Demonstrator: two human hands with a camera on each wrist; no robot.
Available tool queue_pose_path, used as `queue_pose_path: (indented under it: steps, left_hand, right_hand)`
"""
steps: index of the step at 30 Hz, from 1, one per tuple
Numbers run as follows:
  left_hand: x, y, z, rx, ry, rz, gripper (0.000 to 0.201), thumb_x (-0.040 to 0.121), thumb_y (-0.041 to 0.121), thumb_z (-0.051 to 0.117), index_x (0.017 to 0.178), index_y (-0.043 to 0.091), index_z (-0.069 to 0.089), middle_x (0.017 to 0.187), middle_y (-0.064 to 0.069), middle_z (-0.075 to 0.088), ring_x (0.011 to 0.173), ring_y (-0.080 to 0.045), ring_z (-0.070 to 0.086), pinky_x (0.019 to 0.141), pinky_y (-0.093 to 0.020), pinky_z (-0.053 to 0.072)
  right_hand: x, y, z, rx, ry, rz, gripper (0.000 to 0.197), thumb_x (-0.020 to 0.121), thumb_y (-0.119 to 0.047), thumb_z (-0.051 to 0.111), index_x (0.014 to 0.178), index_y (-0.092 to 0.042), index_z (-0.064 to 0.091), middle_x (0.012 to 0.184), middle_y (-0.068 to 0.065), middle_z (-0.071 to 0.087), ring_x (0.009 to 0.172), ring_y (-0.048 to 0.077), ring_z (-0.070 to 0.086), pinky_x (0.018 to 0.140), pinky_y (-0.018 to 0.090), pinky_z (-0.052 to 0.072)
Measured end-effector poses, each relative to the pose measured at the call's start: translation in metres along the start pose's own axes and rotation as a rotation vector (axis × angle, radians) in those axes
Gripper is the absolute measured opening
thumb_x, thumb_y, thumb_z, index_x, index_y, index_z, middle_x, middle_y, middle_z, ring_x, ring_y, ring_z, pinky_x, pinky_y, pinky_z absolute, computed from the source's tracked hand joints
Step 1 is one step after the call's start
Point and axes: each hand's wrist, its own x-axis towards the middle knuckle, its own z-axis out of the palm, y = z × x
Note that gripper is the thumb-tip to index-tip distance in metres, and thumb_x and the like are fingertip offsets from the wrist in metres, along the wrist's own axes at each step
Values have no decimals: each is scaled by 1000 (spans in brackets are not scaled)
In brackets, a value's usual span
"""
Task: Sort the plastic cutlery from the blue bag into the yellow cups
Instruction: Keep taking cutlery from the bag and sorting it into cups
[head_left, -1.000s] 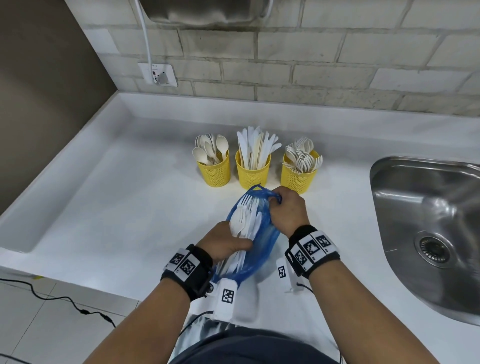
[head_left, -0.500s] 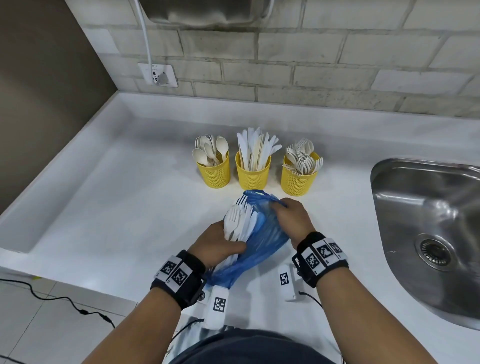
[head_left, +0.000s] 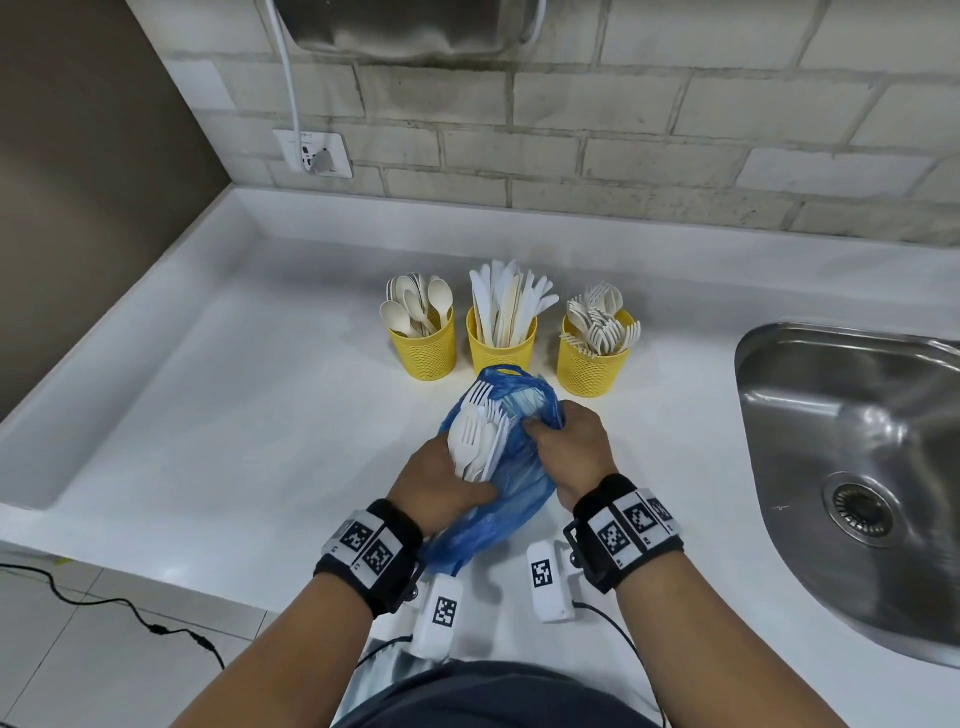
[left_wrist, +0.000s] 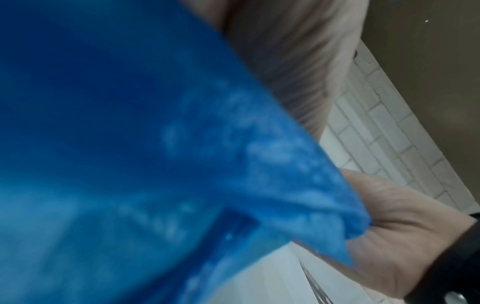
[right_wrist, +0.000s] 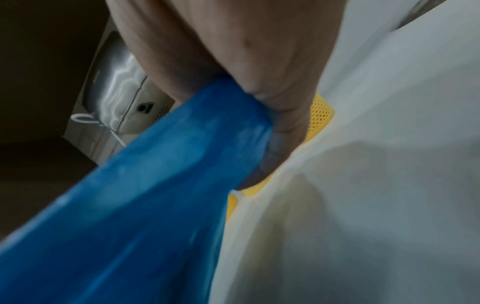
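A blue plastic bag (head_left: 514, 493) lies on the white counter in front of three yellow cups. A bundle of white plastic cutlery (head_left: 475, 441), forks and spoons, sticks out of its mouth. My left hand (head_left: 441, 480) grips the bundle's handles through the bag. My right hand (head_left: 566, 447) grips the bag's right edge near the opening, bunched in its fingers (right_wrist: 272, 115). The left cup (head_left: 423, 348) holds spoons, the middle cup (head_left: 501, 353) knives, the right cup (head_left: 592, 364) forks. In the left wrist view the bag (left_wrist: 130, 164) fills most of the picture.
A steel sink (head_left: 852, 467) is sunk into the counter at the right. A brick wall with a socket (head_left: 317, 156) and a cable runs behind. The counter's raised left rim (head_left: 104, 332) borders a brown wall. A black cable (head_left: 130, 613) lies on the floor.
My right hand has slid down the bag from its handle toward me, pulling the plastic back. More of the cutlery bundle stands bare above my left hand.
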Motion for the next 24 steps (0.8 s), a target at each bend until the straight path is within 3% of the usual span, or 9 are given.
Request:
queue_pose_path:
  steps: [3,6,10,12,15,17,19,21,24]
  left_hand:
    - [-3,3,0,-19,-2,23,49,58,28,72,106,26,65,96,7,73,91,-14,68,76,-28,52]
    - [-4,7,2,-110,-10,80,55,64,14,75,116,28,64,105,9,74,99,-8,68,86,-24,55]
    - [-6,7,1,-155,-5,42,37,74,-4,74,100,23,68,81,16,72,72,4,63,66,-11,50]
    - [-7,2,-2,-140,-22,18,31,73,2,77,97,19,70,82,10,74,73,-2,64,68,-18,52]
    - [-10,-3,-7,-124,-57,-17,27,70,8,76,96,15,72,87,2,77,77,-12,67,74,-29,55]
    - [-11,-5,-9,-117,-78,-36,29,71,7,75,98,15,72,88,1,77,76,-10,67,72,-25,55]
    - [-12,-4,-11,-102,-101,-47,29,75,0,73,98,16,72,83,7,75,70,-3,65,65,-16,53]
    - [-13,-3,-12,-100,-128,-48,30,76,-3,71,99,17,72,81,10,74,67,1,65,64,-15,53]
    - [-16,-1,-12,-99,-147,-43,31,75,0,74,100,17,72,86,7,76,73,-4,68,70,-21,56]
  right_hand:
    - [3,-2,-2,91,25,83,14,85,-6,71,90,5,65,95,28,72,92,47,71,83,61,59]
    - [5,0,0,168,-23,197,4,90,0,67,93,2,65,98,27,72,90,40,72,88,55,58]
    - [9,9,2,267,-30,294,22,91,4,59,113,8,63,111,30,70,98,41,70,93,55,58]
    - [9,11,1,273,8,279,20,91,8,52,110,10,60,103,27,67,91,37,67,85,50,57]
    - [5,9,-1,222,50,185,18,87,-1,56,103,-6,61,103,20,70,88,34,69,82,47,58]
    - [0,3,-3,192,-18,94,31,74,-13,64,105,-14,64,105,16,74,90,31,72,83,47,59]
    - [-1,-4,-4,174,-150,24,33,76,-12,72,108,-16,67,104,12,75,90,25,73,83,42,59]
    - [-1,-14,-6,101,-237,-47,20,87,-1,71,104,-12,72,97,11,77,83,22,72,78,37,59]
    - [5,-20,-5,3,-168,-100,7,89,0,63,88,4,69,71,11,65,63,20,60,63,33,49]
